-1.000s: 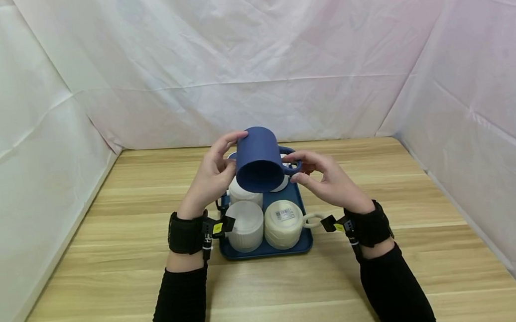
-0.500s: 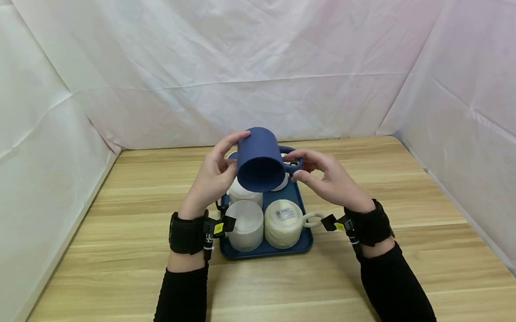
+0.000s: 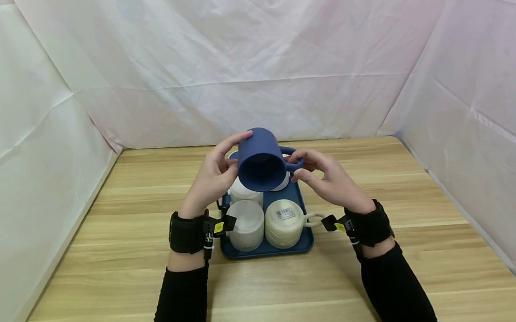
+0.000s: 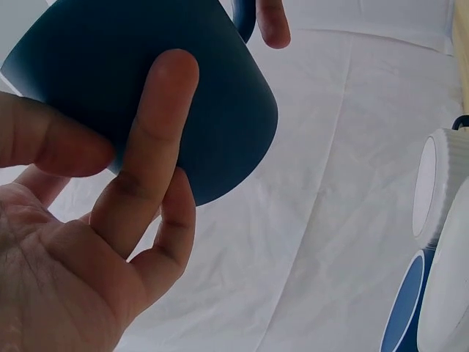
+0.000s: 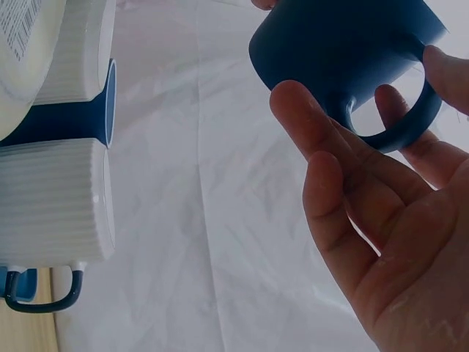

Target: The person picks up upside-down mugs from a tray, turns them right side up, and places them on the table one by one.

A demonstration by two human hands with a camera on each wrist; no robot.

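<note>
The landmark is the blue tray (image 3: 266, 250), which lies on the wooden counter (image 3: 114, 291) near its middle.

To the left of the tray, the counter is bare wood as far as the white cloth wall (image 3: 24, 162), so there is open room on that side. The left hand (image 3: 210, 182) is raised above the far left part of the tray. Its fingers are curled around the body of the dark blue mug (image 3: 260, 160) and its thumb presses the near side, so it grips the mug.

The mug is in the air above the far half of the tray, tilted, with its open mouth turned toward the person. The two hands together probably keep it steady at this angle.

Below it, on the tray, the other cups stand upside down: a white ribbed cup (image 3: 246, 225) at the near left, a cream cup (image 3: 284, 223) with a label on its bottom at the near right, its handle reaching over the right edge of the tray, and more white cups behind, partly hidden. The tray is almost full.

The right hand (image 3: 331, 181) is above the right edge of the tray and pinches the handle of the mug with fingers and thumb. To the right of the tray, the counter is also free.
</note>
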